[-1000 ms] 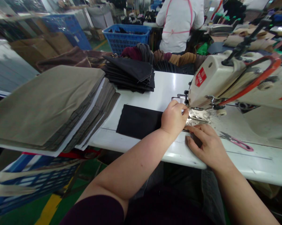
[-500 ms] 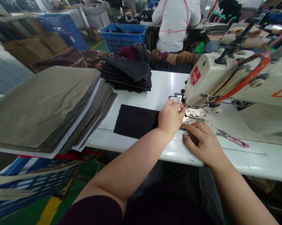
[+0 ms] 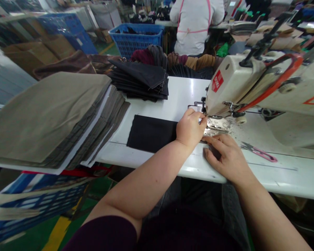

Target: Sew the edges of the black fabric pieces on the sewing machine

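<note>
A piece of black fabric point(image 3: 152, 133) lies flat on the white sewing table, its right end hidden under my left hand point(image 3: 190, 126). That hand is closed in a pinch beside the needle area of the sewing machine point(image 3: 231, 87); what its fingertips hold is too small to make out. My right hand point(image 3: 226, 155) rests palm down in front of the metal needle plate point(image 3: 216, 126), thumb and fingers apart. Its index fingertip touches the table or the fabric's near edge; I cannot tell which. Pink-handled thread snips point(image 3: 260, 152) lie to its right.
A tall stack of grey-brown fabric pieces point(image 3: 49, 118) occupies the table's left end. Behind the flat piece sits a pile of black pieces point(image 3: 141, 80). Beyond the table are a blue basket point(image 3: 137, 40) and a person in white point(image 3: 190, 28). A blue crate point(image 3: 41, 202) stands below left.
The whole scene sits slightly higher in the picture. Both hands and the black fabric keep nearly the same places, and the grips look unchanged.
</note>
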Motion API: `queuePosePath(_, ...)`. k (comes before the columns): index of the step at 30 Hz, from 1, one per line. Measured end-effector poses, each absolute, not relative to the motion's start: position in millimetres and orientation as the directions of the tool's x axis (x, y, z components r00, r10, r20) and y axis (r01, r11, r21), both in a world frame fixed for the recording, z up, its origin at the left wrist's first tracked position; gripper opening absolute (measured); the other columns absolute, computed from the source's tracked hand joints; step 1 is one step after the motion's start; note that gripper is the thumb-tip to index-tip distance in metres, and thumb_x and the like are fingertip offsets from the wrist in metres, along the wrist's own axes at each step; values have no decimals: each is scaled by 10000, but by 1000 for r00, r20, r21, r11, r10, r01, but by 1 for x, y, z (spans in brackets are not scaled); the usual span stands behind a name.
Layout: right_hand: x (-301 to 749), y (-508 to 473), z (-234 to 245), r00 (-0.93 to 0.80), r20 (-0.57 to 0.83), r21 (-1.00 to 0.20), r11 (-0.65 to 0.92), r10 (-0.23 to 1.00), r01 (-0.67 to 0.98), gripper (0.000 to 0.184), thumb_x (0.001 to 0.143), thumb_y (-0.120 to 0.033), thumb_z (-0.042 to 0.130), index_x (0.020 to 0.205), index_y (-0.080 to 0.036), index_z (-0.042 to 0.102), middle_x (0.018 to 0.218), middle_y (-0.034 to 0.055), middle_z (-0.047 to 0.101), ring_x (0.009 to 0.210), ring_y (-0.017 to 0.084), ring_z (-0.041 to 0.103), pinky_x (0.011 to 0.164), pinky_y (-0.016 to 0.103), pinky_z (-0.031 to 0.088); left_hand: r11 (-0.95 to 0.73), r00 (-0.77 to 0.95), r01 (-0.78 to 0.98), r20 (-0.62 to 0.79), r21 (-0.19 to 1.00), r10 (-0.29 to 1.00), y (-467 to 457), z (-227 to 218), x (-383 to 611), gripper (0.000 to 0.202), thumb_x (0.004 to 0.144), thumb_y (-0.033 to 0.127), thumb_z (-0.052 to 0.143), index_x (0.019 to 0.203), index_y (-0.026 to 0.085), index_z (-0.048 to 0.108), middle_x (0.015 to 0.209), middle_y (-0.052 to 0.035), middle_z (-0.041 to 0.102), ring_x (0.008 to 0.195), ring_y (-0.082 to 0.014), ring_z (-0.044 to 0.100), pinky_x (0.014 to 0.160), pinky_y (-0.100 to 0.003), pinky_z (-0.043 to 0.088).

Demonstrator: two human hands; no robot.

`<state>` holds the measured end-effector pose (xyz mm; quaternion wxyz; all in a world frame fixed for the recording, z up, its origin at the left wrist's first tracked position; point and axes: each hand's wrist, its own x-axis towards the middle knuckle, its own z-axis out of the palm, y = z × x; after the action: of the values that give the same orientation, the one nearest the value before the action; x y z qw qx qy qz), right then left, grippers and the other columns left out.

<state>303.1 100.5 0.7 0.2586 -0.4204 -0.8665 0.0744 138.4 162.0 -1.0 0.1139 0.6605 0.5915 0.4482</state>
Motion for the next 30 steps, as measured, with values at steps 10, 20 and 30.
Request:
queuePosePath(10, 302, 100, 2, -510, 375, -352, 628, 774, 694, 376, 904, -271, 577, 1271, -238, 651, 1010, 94, 609, 987, 280, 561, 904, 468, 481, -256, -79, 706, 433, 660, 898, 163, 0, 140, 118, 925, 225, 637, 850, 203, 725, 935, -52, 643, 894, -178, 623, 762, -274, 489)
queuePosePath(20, 303, 99, 0, -522, 352, -318, 624, 777, 714, 419, 906, -279, 577, 1317, -214, 628, 989, 91, 591, 985, 284, 542, 912, 467, 472, -286, -69, 667, 439, 688, 896, 163, -5, 138, 133, 930, 282, 669, 882, 216, 774, 875, -32, 625, 817, -156, 607, 747, -273, 479)
queuePosePath(30, 303, 97, 2, -518, 343, -334, 617, 784, 713, 430, 914, -275, 564, 1338, -232, 615, 1015, 95, 590, 1000, 285, 539, 932, 474, 470, -290, -84, 656, 449, 697, 889, 164, -6, 138, 133, 925, 271, 671, 858, 233, 780, 838, -31, 599, 816, -160, 600, 729, -277, 473)
